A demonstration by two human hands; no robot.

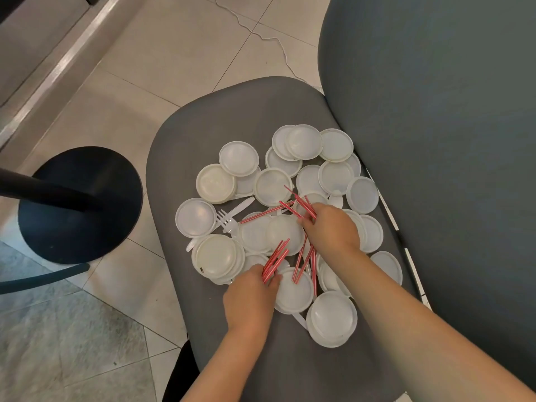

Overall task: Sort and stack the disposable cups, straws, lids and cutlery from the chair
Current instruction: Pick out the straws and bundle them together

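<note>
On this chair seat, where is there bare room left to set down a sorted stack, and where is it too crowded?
Free: the far strip of the chair seat beyond the lids, its left margin toward the black round base, and the near part around the forearms. Crowded: the middle and right side up to the backrest, where lids overlap, with straws, a fork and both hands among them.

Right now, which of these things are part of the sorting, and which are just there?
Part of the job:
- red striped straws
- white lids
- white plastic forks
- left hand, right hand, each holding straws
- grey chair seat they lie on

Just there:
- black round stand base
- tiled floor
</note>
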